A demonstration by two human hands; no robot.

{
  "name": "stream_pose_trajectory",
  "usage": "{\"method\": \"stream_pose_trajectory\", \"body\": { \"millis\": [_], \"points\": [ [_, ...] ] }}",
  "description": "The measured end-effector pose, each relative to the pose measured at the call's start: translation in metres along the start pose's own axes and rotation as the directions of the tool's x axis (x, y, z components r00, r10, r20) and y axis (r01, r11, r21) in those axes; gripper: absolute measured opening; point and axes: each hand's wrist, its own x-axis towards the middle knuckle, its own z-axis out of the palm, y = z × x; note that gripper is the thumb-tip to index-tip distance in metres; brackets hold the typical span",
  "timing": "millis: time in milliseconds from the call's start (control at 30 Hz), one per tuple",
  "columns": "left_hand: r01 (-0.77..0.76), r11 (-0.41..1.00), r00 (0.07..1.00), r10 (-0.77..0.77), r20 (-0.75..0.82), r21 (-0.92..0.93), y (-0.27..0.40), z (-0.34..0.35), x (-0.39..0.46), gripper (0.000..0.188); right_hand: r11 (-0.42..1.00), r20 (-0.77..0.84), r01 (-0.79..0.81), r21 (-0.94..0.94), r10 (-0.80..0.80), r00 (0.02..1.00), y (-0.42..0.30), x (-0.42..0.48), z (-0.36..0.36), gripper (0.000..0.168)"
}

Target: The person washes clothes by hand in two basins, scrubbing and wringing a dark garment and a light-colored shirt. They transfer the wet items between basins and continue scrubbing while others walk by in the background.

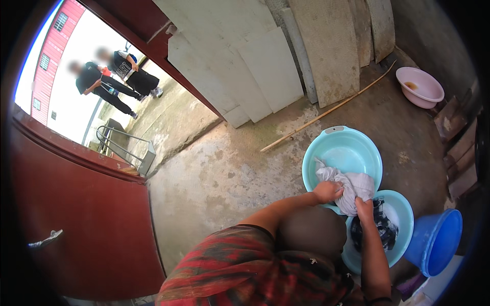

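Note:
A light grey cloth (346, 187), wet-looking and bunched, hangs over the near rim of a turquoise plastic basin (342, 145). My left hand (328, 192) grips the cloth on its left side. On its lower right side, my right hand (364, 210) holds it too. A second turquoise basin (405, 229) stands closer to me, partly under my right forearm. Dark checked fabric (383, 225) and whitish suds or water lie inside it. My knee hides part of the near basin's left side.
A blue bucket (440, 244) stands right of the basins. Farther off are a pink basin (421, 90) and a bamboo pole (325, 113) on the concrete floor. Boards (333, 49) lean against the wall. Beyond the red door (84, 214), two people (111, 80) stand outside near a long-handled dustpan (147, 158).

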Motion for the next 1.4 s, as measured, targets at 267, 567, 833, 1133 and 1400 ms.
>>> {"method": "stream_pose_trajectory", "body": {
  "millis": [267, 567, 833, 1133, 1400],
  "points": [
    [0.041, 0.992, 0.951, -0.076, 0.299, 0.121, 0.011, -0.013, 0.013, 0.031, 0.994, 0.167, -0.103, 0.031, 0.097, 0.981, -0.003, 0.009, -0.020, 0.035],
    [-0.289, 0.843, 0.608, -0.205, 0.767, 0.455, 0.089, -0.050, 0.058, 0.037, 0.982, 0.240, -0.186, -0.036, 0.189, 0.952, 0.003, 0.033, -0.045, 0.039],
    [-0.313, 0.801, 0.598, -0.250, 0.761, 0.510, 0.138, -0.046, 0.049, 0.038, 0.968, 0.225, -0.141, 0.208, 0.093, 0.970, 0.014, 0.034, -0.042, 0.044],
    [-0.196, 0.815, 0.675, -0.292, 0.678, 0.546, 0.108, -0.057, 0.015, 0.042, 0.960, 0.256, -0.257, 0.115, 0.221, 0.941, 0.007, 0.020, -0.038, 0.046],
    [-0.141, 0.814, 0.685, -0.330, 0.649, 0.564, 0.119, -0.061, 0.010, 0.045, 0.962, 0.231, -0.229, 0.147, 0.192, 0.954, 0.006, 0.016, -0.041, 0.044]
  ]
}}
